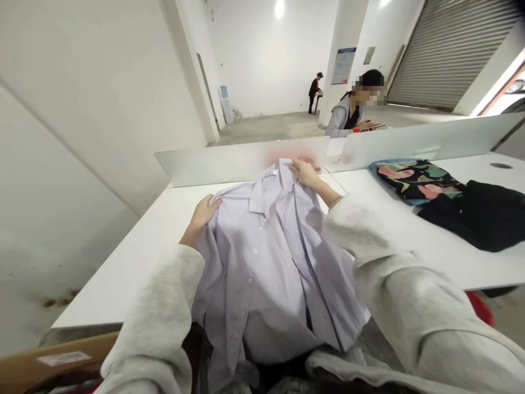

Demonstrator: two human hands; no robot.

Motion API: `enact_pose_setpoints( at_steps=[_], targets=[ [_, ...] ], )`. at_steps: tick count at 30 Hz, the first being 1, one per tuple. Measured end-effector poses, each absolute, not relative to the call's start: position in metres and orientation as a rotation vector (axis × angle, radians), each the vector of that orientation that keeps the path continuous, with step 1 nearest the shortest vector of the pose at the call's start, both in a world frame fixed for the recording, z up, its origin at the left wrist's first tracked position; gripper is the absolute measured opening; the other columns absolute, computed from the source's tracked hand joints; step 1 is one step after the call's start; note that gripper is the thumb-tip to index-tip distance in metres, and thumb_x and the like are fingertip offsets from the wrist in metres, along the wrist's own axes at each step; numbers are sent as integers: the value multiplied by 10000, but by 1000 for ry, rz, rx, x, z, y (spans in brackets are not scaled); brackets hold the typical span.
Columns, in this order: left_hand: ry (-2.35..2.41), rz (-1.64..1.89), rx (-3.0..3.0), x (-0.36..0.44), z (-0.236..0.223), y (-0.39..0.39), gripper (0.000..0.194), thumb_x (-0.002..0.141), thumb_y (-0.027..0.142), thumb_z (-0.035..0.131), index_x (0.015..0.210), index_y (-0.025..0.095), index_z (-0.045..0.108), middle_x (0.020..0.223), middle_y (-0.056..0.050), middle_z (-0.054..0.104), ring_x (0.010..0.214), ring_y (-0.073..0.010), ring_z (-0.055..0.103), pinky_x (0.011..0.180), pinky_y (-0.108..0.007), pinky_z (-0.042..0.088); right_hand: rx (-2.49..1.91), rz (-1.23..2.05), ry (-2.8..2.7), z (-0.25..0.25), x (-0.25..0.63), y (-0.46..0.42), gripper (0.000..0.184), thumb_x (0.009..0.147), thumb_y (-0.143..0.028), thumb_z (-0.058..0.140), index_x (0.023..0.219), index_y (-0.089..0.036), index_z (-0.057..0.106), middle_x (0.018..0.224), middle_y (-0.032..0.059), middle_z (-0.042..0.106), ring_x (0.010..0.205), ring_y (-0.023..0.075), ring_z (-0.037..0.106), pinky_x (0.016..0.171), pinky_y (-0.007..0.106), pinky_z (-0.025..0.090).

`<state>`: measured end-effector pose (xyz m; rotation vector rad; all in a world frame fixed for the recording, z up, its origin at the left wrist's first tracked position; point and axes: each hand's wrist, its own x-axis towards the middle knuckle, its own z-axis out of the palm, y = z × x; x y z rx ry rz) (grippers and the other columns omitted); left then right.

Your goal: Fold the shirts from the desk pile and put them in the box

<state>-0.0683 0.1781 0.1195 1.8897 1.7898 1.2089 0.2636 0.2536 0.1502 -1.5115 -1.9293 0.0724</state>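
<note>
A pale lavender, finely striped button-up shirt [262, 257] hangs spread between my two hands, its front towards me and its collar at the far end. My left hand [204, 212] pinches the cloth at the shoulder on the left. Farther off, my right hand [307, 174] grips the shirt by its other shoulder, close to the collar. Small white buttons run down the front. The lower hem drops past the near edge of the white table [135, 246], and one sleeve dangles at the lower left. Fingertips behind the cloth are hidden.
A black patterned folded garment [418, 178] and a black garment [479, 213] lie on the table at right. A low frosted partition [241, 160] borders the far side. Beyond it is a person [348, 112]; another stands farther back. A cardboard box [61, 355] sits below left.
</note>
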Motion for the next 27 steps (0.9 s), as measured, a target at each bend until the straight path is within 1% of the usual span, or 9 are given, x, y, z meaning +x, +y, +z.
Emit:
enact_pose_setpoints(
  at_steps=[2, 5, 10, 12, 14, 16, 18, 23, 27],
  targets=[
    [1828, 1162, 1898, -79, 104, 195, 243, 785, 385, 566, 705, 155, 567, 683, -5, 596, 700, -172, 529, 697, -266, 403, -1583, 83, -1967, 125, 261, 273, 215, 939, -236, 445, 1047, -130, 597, 1008, 140, 680, 901, 248, 615, 762, 306, 431],
    [1921, 1165, 1882, -92, 106, 219, 289, 837, 422, 459, 718, 169, 535, 695, 0, 567, 704, -163, 518, 673, -255, 395, -1583, 44, -1912, 120, 263, 295, 247, 955, -293, 396, 1039, -147, 578, 962, 127, 678, 862, 243, 603, 732, 294, 405],
    [2143, 1135, 1819, -94, 111, 269, 434, 909, 469, 242, 922, 149, 535, 921, -112, 617, 879, -239, 567, 748, -324, 424, -1548, -28, -1792, 121, 254, 332, 381, 981, -381, 268, 1130, -154, 537, 1038, 134, 650, 938, 260, 581, 775, 320, 409],
    [2195, 1017, 1819, -87, 98, 282, 424, 901, 434, 273, 1016, 120, 533, 1033, -180, 616, 991, -287, 570, 810, -370, 426, -1606, -5, -1815, 99, 244, 340, 418, 978, -375, 268, 1220, -120, 494, 1130, 172, 613, 1011, 274, 561, 831, 347, 410],
    [2177, 840, 1874, -80, 78, 283, 396, 844, 390, 412, 1073, 93, 541, 1117, -218, 604, 1099, -321, 545, 885, -400, 411, -1672, 13, -1908, 64, 235, 340, 482, 964, -374, 321, 1328, -73, 416, 1272, 224, 524, 1140, 302, 501, 912, 386, 393],
    [2103, 655, 1972, -74, 60, 271, 404, 758, 337, 539, 1076, 89, 571, 1185, -224, 588, 1183, -347, 501, 956, -429, 378, -1688, -25, -2040, 25, 228, 335, 565, 950, -382, 368, 1412, -59, 328, 1430, 244, 362, 1296, 335, 360, 1010, 444, 329],
    [1993, 506, 2097, -68, 47, 251, 378, 729, 292, 572, 1061, 116, 606, 1240, -194, 574, 1223, -346, 474, 1010, -448, 337, -1655, -64, -2165, -8, 224, 328, 589, 954, -391, 359, 1454, -88, 285, 1512, 210, 232, 1379, 340, 226, 1075, 492, 246],
    [1663, 326, 2363, -37, 37, 222, 353, 868, 263, 423, 1182, 232, 582, 1267, -53, 588, 1156, -221, 541, 1016, -362, 360, -1584, 58, -2305, -40, 224, 324, 569, 977, -403, 273, 1457, -100, 313, 1504, 164, 287, 1384, 320, 243, 1100, 479, 232],
    [1704, 367, 2376, -7, 38, 242, 286, 888, 272, 475, 1143, 218, 593, 1123, -89, 645, 995, -230, 609, 895, -367, 441, -1576, 98, -2323, -38, 226, 328, 594, 976, -412, 274, 1453, -60, 309, 1503, 167, 286, 1392, 299, 238, 1118, 454, 211]
  ],
)
